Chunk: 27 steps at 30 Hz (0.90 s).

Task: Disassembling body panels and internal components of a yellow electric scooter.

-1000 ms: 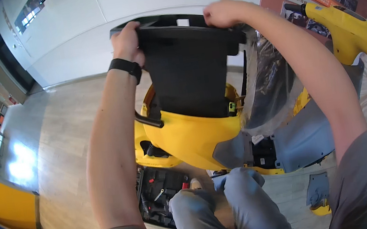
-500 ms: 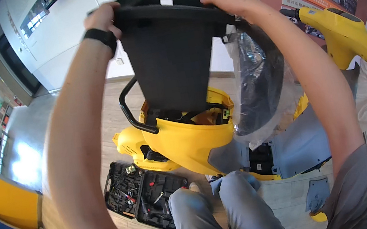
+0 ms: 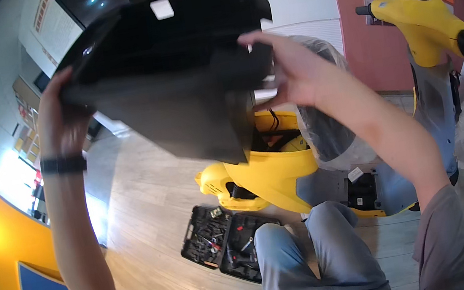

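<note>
A black under-seat storage bucket with a wide rim hangs in the air, tilted, left of the yellow scooter body. My left hand is closed on the rim's left end. At the other end my right hand grips the bucket's right side, thumb below and fingers at the rim. The scooter's rear opening shows dark parts and cables inside. Beside it the black seat stands raised in clear plastic wrap. The bucket is smeared by motion.
An open black tool case lies on the wooden floor, left of my legs. The scooter's yellow handlebar rises at the right, above the grey footboard. Yellow and blue panels stand at the left.
Both hands have lifted the bucket out of the scooter's rear opening and swung it left. It has tilted, and my view has turned left too.
</note>
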Motion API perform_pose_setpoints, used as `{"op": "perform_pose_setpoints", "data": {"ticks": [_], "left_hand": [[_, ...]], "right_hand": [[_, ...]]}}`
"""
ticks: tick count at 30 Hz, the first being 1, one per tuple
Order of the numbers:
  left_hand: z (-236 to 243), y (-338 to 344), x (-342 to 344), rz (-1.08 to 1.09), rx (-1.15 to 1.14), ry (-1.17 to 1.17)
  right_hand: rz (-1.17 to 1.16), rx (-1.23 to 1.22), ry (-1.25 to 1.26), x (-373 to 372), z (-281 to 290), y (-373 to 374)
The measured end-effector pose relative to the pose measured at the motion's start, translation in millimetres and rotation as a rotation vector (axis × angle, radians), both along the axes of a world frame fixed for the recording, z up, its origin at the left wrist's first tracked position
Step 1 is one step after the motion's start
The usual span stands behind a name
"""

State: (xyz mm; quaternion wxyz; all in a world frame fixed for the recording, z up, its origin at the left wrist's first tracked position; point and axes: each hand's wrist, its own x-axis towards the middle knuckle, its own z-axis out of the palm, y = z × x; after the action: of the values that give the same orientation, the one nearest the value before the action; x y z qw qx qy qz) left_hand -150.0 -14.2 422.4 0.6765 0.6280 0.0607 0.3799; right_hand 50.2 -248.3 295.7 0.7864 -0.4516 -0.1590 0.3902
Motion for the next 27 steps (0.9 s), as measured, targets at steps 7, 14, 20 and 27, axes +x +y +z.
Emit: {"op": "perform_pose_setpoints", "data": {"ticks": [7,14,20,27], "left_hand": [[-43.1,-69.2,-104.9,-0.137,0.043,-0.134],[-84.0,-167.9,-120.1,-0.11,-0.204,-0.119],[-136.5,-251.8,-117.4,-0.186,-0.067,0.036],[-210.3,-336.0,-112.8,-0.751,-0.443,0.398]], "right_hand": [[0.202,-0.062,-0.051,-88.9,-16.9,-81.8],[0.045,-0.029,-0.013,-149.0,-44.7,-184.2],[-0.328,-0.144,0.001,-210.4,-88.0,-306.5],[-0.767,-0.423,0.119,-302.4,-142.0,-439.7]]}}
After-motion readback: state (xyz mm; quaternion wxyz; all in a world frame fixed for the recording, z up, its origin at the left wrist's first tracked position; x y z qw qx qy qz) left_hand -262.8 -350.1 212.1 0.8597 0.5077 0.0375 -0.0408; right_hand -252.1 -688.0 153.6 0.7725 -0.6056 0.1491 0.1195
